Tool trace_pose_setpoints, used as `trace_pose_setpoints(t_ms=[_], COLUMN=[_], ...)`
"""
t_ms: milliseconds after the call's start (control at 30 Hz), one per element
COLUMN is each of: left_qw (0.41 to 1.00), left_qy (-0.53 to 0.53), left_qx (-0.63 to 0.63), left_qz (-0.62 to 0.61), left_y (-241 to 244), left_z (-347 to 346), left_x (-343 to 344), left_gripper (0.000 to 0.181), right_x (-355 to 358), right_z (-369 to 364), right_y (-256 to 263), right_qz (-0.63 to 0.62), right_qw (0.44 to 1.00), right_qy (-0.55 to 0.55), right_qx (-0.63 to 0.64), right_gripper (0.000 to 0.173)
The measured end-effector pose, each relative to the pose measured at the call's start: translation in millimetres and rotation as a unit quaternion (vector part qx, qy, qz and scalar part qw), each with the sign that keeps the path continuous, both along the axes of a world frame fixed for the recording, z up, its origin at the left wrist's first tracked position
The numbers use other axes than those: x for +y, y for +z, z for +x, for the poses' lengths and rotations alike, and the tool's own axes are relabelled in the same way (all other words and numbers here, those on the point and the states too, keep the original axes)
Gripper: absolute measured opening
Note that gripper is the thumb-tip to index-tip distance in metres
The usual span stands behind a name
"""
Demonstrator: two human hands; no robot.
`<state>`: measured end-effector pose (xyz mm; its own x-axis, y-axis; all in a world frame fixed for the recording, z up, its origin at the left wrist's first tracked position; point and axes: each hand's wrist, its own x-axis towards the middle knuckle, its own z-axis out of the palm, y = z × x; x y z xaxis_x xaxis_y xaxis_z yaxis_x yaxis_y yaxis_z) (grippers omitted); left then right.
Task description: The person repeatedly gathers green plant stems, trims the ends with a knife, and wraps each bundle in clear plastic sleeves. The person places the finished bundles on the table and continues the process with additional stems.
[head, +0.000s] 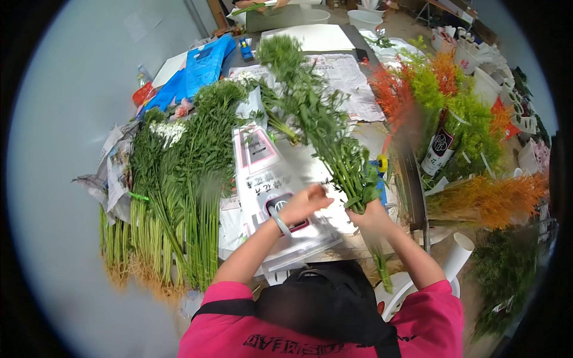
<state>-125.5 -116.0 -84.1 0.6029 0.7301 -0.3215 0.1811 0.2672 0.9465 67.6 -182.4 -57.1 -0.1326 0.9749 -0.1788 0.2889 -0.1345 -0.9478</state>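
Observation:
My right hand [372, 220] is closed around the stems of a leafy green bunch [329, 127], whose feathery tops point away over the table and whose cut ends hang below the hand. My left hand [309, 205], with a pale ring round its wrist, hovers with fingers apart over printed clear plastic flower sleeves [255, 154]; nothing is seen in it. To the left lie long-stemmed green bunches [197, 179], some with pale roots at the stem ends. A few small white blooms [168, 133] show among them. A blue tape dispenser [381, 172] with a yellow part stands just beyond my right hand.
Newspaper [347, 83] and a blue plastic bag [203, 65] lie farther back. Orange and yellow-green plumes [470, 107] fill the right side. A white bucket [400, 295] stands below at the right. Another person's hands [264, 3] show at the far table.

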Motion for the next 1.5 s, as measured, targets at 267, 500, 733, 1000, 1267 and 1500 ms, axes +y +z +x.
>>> trace_pose_setpoints(t_ms=[267,500,733,1000,1267,1500], left_qw=[0.941,0.896,0.707,0.715,0.76,0.834], left_qy=[0.124,-0.102,-0.233,-0.044,-0.076,-0.036], left_qx=[-0.167,-0.028,0.018,-0.005,0.36,0.436], left_qz=[0.266,0.43,0.667,0.698,0.535,0.336], left_y=[82.1,86.4,51.7,-48.2,-174.1,-133.9], left_z=[67.2,60.5,62.5,-12.2,-106.8,-96.0], left_x=[1.9,-53.0,-100.2,-142.3,-144.7,-117.0], left_gripper=[0.042,0.05,0.043,0.053,0.052,0.031], right_x=[-30.1,-117.7,-147.9,-210.3,-267.8,-291.4], right_z=[-42.5,-14.9,40.9,34.6,61.9,64.0], right_y=[9.8,176.8,121.0,41.6,21.7,22.5], right_qz=[0.071,0.297,-0.082,-0.089,-0.131,-0.123], right_qw=[0.953,0.856,0.916,0.979,0.978,0.973], right_qy=[-0.013,-0.026,0.143,-0.092,-0.135,-0.102], right_qx=[-0.296,-0.422,-0.367,-0.16,-0.087,-0.168], right_gripper=[0.034,0.036,0.077,0.052,0.048,0.042])
